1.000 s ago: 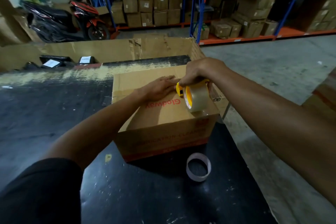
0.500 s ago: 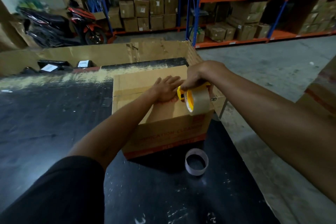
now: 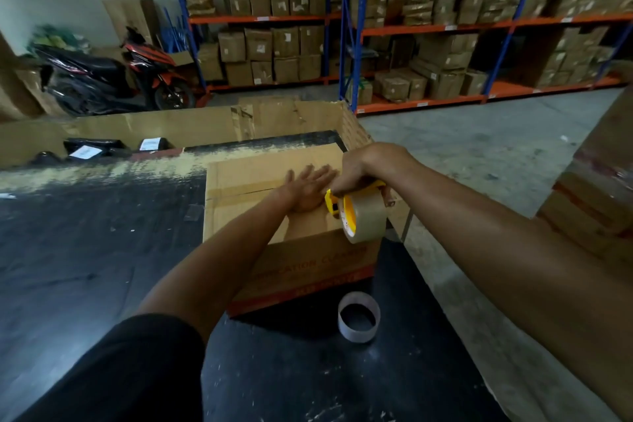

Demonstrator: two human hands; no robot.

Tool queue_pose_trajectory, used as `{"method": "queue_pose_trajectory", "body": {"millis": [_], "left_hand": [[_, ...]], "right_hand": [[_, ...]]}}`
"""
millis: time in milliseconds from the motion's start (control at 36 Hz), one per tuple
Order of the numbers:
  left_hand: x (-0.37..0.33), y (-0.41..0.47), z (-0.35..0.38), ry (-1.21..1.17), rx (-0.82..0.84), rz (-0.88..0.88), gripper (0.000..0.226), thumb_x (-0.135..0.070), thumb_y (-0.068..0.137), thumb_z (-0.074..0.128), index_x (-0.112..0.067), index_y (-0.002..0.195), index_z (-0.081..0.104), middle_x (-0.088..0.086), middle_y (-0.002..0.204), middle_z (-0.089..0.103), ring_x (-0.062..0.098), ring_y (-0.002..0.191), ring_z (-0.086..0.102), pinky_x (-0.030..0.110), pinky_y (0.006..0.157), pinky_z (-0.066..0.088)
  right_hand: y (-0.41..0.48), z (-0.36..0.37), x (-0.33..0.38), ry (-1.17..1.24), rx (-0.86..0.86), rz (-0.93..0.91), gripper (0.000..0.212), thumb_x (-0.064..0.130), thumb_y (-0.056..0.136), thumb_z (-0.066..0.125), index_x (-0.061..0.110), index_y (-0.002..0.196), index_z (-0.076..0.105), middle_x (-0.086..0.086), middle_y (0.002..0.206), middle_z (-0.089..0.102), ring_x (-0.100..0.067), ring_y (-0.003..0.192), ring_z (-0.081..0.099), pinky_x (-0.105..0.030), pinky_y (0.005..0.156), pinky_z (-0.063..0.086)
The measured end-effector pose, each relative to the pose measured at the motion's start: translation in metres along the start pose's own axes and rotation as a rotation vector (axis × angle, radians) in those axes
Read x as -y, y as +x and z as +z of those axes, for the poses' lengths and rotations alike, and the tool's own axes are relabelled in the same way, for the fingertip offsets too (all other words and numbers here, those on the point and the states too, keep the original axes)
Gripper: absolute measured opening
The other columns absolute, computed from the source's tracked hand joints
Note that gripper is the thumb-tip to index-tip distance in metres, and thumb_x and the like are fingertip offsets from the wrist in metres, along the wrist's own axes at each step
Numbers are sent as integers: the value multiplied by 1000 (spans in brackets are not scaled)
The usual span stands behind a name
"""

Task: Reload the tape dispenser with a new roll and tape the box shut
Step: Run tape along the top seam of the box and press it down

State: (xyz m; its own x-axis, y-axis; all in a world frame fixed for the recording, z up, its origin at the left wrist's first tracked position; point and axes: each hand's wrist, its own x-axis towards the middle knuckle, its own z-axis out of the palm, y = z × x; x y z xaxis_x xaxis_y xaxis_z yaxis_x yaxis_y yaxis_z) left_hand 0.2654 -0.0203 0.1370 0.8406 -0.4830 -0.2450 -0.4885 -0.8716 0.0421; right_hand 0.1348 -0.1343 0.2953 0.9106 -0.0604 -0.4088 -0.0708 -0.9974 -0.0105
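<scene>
A brown cardboard box [image 3: 246,181] with red print lies on the black table, its top flaps folded down. My left hand [image 3: 308,190] lies flat on the box top, fingers spread, pressing the flaps. My right hand [image 3: 366,169] grips the yellow tape dispenser [image 3: 334,204], which carries a full roll of brown tape [image 3: 368,217] and sits at the box's near right top edge, just right of my left hand. An empty white tape core [image 3: 359,320] stands on the table in front of the box.
The black table [image 3: 85,267] ends at its right edge close to the box. A large open carton [image 3: 171,127] with black parcels stands behind the table. More cartons sit at the right [image 3: 596,202]. A parked scooter [image 3: 113,79] and stocked shelves [image 3: 428,27] are further back.
My left hand has slid further away across the box top and flattened with fingers spread. My right hand and the dispenser stay near the box's right edge. My head has tilted up slightly.
</scene>
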Motion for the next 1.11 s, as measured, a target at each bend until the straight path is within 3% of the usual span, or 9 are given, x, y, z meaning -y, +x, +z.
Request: {"method": "queue_pose_trajectory", "body": {"millis": [83,222,389,500,639,833,917,1028,1111], "left_hand": [[-4,-2,-5,3,33,-22,65,-53,109,23,-34,164,-5,-7,174,-11,26,161,-10,61,127,0],[-10,-8,-13,41,57,-31,67,-54,108,24,-31,165,-5,-6,174,-14,30,161,-12,62,127,2],[-23,-17,-9,59,9,-12,77,-46,106,43,-32,164,-4,-5,172,-19,31,158,-24,69,124,-4],[-25,-24,4,-21,9,-19,71,-47,107,38,-32,165,1,-2,174,-9,27,161,-13,68,124,-4],[-25,-25,-1,-4,29,-17,67,-51,108,31,-35,164,-1,-6,174,-12,26,161,-10,69,124,1],[-23,-28,-1,-13,5,-5,68,-61,106,22,-36,164,-1,-7,174,-9,26,162,-7,68,124,3],[-24,-27,-1,-32,-7,-6,67,-61,106,21,-35,165,1,-8,174,-8,24,162,-6,68,124,2],[-22,-25,-1,-25,-3,-7,68,-62,105,21,-36,164,-1,-8,174,-8,25,162,-6,68,124,2],[-22,-23,1,-27,-3,-4,69,-64,104,22,-37,164,0,-8,174,-8,25,162,-6,69,124,2]], "right_hand": [[-2,7,-3,0,10,26,67,49,93,60,8,144,45,-18,134,52,-29,97,55,-42,96,52],[-8,17,-4,-74,8,19,66,49,93,58,11,146,45,-16,141,52,-35,122,56,-45,96,49],[-17,18,0,-49,-11,4,62,45,93,58,11,144,47,-15,139,53,-34,113,58,-41,95,50],[-24,18,-3,-29,-3,42,60,43,94,58,9,142,46,-17,141,52,-31,99,57,-42,90,50],[-20,24,-5,18,33,78,74,51,89,66,8,145,43,-20,133,52,-36,104,60,-48,100,52],[-10,32,-17,-27,65,88,79,65,72,66,12,129,54,-14,113,66,-29,90,72,-42,86,59],[-11,37,-17,-54,73,81,78,67,74,66,10,126,51,-15,117,62,-30,91,71,-45,86,59],[-10,31,-27,26,135,104,73,62,80,69,8,122,46,-20,120,61,-33,86,75,-42,64,63],[-6,34,-33,31,118,96,74,63,75,68,7,120,52,-19,113,64,-33,84,76,-41,67,63]]}}
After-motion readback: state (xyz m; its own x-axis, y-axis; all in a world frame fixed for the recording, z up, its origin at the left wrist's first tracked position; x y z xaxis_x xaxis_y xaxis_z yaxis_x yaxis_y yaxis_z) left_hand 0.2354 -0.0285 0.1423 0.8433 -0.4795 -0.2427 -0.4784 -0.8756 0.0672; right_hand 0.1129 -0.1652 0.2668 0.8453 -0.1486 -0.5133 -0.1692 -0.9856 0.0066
